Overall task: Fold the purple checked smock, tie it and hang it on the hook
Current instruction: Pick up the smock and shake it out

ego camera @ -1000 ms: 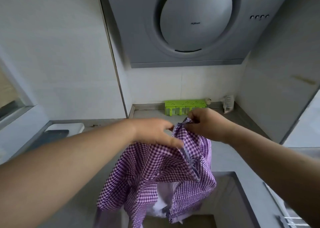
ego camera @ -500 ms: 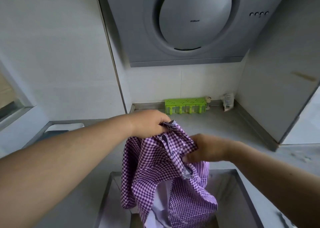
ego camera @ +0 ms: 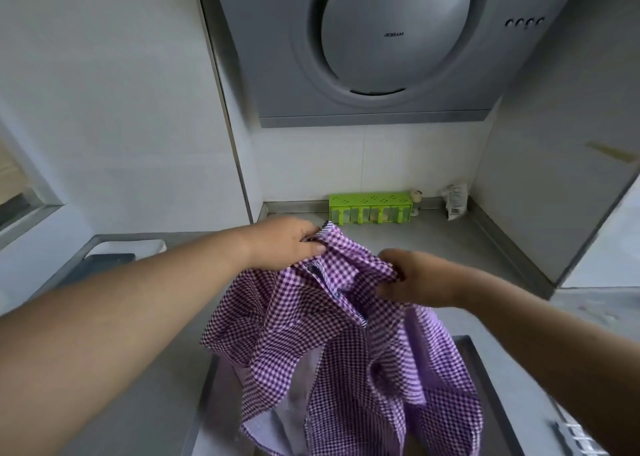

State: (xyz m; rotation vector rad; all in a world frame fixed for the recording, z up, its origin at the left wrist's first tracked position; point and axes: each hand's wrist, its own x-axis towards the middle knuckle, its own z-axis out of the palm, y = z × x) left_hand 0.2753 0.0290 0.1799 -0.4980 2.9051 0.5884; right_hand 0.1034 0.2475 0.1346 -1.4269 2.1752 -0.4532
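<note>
A: What is shown, and what has changed?

B: The purple checked smock is held up over a grey bench, its hem drooping toward a sink. A second ago both grips were together at the collar; now the right hand is clamped lower on a bunched edge, while the left hand is pinched on the top.

A: What is meant for the task?

B: An edge seems sought; folding is barely begun.

Brand lettering on the range hood
Small dark letters on its round panel appear mirrored, reading roughly "ROBAM".
</note>
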